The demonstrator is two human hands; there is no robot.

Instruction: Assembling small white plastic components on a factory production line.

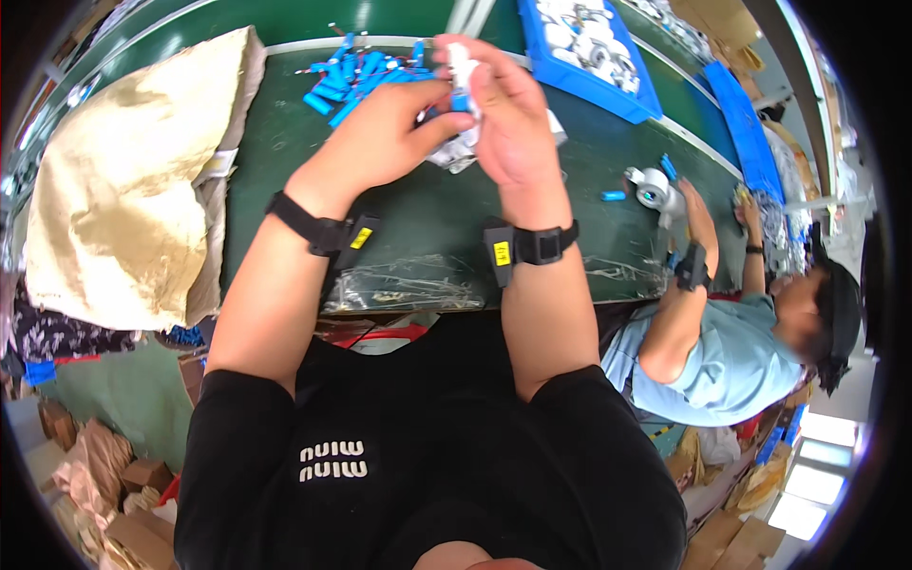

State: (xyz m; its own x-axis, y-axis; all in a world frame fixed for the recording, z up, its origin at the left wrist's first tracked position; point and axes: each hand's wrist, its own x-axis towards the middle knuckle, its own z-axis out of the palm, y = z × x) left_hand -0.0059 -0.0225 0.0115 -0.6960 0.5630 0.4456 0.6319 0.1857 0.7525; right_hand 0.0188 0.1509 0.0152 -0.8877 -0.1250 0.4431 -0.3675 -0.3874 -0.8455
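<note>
Over the green desk, our left hand and right hand both clench a small white-and-blue plastic part; behind, a blue plastic tray holds white parts.

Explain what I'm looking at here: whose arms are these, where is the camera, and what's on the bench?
There is no machine: a person works with bare hands. The one picture comes from a fisheye camera on that person's head, looking down, so straight edges bend and the forearms enter from below. Each wrist wears a black band. The left hand and right hand meet over a green bench and together hold a small white part with a blue piece. Behind them lies a pile of blue pieces; a tan sack sits to the left, a blue bin of white parts to the upper right. At the right a co-worker handles a white roll.
</note>
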